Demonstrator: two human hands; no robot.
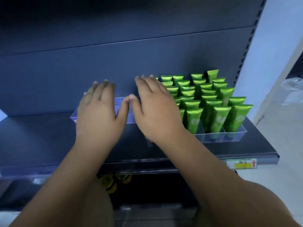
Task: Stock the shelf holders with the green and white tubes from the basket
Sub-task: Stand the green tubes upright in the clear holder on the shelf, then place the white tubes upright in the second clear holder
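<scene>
- Head view: left hand (pixel 100 110) and right hand (pixel 155 112) are spread flat, gripping nothing, over a clear holder (pixel 118 102).
- Green tubes (pixel 205 99) are packed upright alongside.

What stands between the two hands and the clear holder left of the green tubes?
Nothing visible does. The left hand and the right hand, both with straight fingers and no tube, are right over the clear holder. The green tubes stand in the filled holder to its right, beside the path, not across it.
</scene>
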